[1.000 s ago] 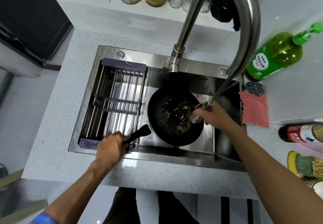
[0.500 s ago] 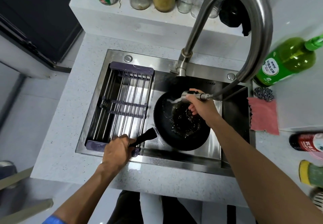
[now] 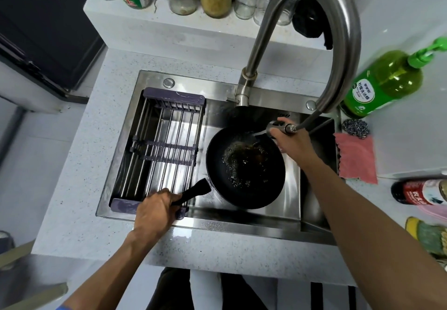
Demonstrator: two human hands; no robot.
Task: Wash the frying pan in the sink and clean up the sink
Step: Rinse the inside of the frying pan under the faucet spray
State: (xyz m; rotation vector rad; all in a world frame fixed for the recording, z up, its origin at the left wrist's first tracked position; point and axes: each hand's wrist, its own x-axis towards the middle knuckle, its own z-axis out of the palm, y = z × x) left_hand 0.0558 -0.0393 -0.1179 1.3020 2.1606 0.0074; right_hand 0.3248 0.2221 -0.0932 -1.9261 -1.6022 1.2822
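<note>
Frying pan [image 3: 245,167] sits in the big metal sink [image 3: 294,189], black and wet, maybe with brown bits in it. A purple rack [image 3: 159,150] lies across the sink just beside the pan. The tall bent tap [image 3: 338,31] hangs over it. The left hand [image 3: 154,209] has its grip closed around the pan's handle [image 3: 193,191]. The right hand [image 3: 294,144] has its grip closed around the spray head [image 3: 280,126], and water hits the pan's rim.

speckled white countertop [image 3: 79,189], raised ledge [image 3: 150,31]
</note>
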